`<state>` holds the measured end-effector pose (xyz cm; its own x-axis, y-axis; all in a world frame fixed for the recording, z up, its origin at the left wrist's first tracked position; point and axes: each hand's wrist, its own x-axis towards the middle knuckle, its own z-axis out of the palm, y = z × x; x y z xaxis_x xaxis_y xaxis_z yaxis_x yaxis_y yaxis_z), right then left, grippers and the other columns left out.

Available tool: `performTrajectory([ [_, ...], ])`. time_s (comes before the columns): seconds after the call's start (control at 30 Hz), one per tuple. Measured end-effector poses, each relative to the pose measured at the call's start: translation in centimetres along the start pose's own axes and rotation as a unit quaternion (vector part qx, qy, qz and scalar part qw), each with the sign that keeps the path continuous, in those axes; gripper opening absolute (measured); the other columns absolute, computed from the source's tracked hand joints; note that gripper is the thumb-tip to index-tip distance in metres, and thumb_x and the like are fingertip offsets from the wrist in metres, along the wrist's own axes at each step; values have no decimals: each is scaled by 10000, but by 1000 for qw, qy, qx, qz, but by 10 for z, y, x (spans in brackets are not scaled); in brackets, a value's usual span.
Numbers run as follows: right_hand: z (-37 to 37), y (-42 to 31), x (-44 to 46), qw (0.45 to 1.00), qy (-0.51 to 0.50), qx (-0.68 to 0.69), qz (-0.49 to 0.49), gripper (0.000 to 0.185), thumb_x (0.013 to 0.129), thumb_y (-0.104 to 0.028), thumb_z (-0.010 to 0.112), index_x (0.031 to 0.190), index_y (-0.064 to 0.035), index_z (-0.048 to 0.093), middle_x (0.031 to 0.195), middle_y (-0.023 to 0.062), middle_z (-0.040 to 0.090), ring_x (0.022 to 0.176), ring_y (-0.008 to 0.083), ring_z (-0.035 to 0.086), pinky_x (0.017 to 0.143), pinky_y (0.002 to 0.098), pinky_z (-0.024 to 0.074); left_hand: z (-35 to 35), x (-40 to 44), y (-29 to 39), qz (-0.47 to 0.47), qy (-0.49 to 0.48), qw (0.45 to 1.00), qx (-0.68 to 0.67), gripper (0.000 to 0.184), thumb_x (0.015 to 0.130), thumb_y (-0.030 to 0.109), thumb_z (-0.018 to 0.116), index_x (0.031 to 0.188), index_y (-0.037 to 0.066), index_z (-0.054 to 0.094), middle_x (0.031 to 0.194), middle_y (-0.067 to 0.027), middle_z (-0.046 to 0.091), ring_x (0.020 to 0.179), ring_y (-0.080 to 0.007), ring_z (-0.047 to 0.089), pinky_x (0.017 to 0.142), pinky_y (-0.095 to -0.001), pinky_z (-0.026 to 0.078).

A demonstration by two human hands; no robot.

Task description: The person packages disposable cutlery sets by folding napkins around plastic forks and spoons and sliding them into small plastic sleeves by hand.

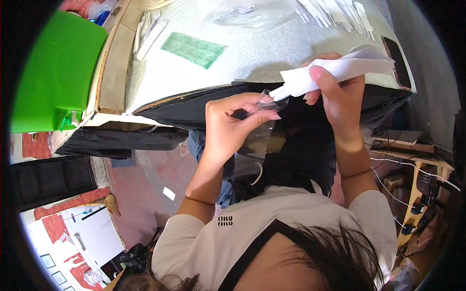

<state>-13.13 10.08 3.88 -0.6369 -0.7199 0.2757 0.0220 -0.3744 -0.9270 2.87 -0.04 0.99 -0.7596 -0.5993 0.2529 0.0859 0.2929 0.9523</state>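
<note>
My left hand pinches the mouth of a clear plastic bag between thumb and fingers; the bag hangs down below the table edge. My right hand grips a white paper napkin wrapped around plastic cutlery. The white cutlery ends stick out of the napkin toward the left and are at the bag's opening. How far they are inside the bag, I cannot tell. The rest of the cutlery is hidden by the napkin.
On the light table lie a green cloth, a plastic fork, a pile of clear plastic bags and several white napkin bundles. A dark phone rests at the right edge. A green bin stands left.
</note>
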Motion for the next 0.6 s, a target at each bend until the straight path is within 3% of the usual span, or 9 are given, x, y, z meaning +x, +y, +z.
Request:
performTrajectory([
  [0.23, 0, 1, -7, 998, -32, -15, -47, 95, 772, -24, 572, 816, 58, 591, 702, 102, 601, 448, 106, 530, 399, 212, 427, 2, 1, -1, -25, 11, 1000, -14, 218, 666, -51, 712, 870, -54, 638, 721, -60, 644, 660, -65, 564, 610, -186, 430],
  [0.43, -3, 6, 4, 995, -80, 13, 50, 131, 768, -43, 601, 858, 53, 605, 654, 72, 589, 485, 83, 530, 441, 195, 419, 3, 2, 1, -22, -17, 999, 17, 213, 657, -62, 708, 861, -52, 649, 703, -50, 644, 652, -57, 558, 602, -185, 423],
  [0.6, -2, 7, 10, 989, -133, 18, 56, 187, 778, -89, 567, 899, 46, 612, 636, 62, 581, 479, 75, 507, 421, 190, 389, 4, 1, 1, -30, -18, 999, 12, 232, 660, -65, 704, 884, -51, 647, 712, -54, 645, 650, -60, 553, 601, -188, 422],
])
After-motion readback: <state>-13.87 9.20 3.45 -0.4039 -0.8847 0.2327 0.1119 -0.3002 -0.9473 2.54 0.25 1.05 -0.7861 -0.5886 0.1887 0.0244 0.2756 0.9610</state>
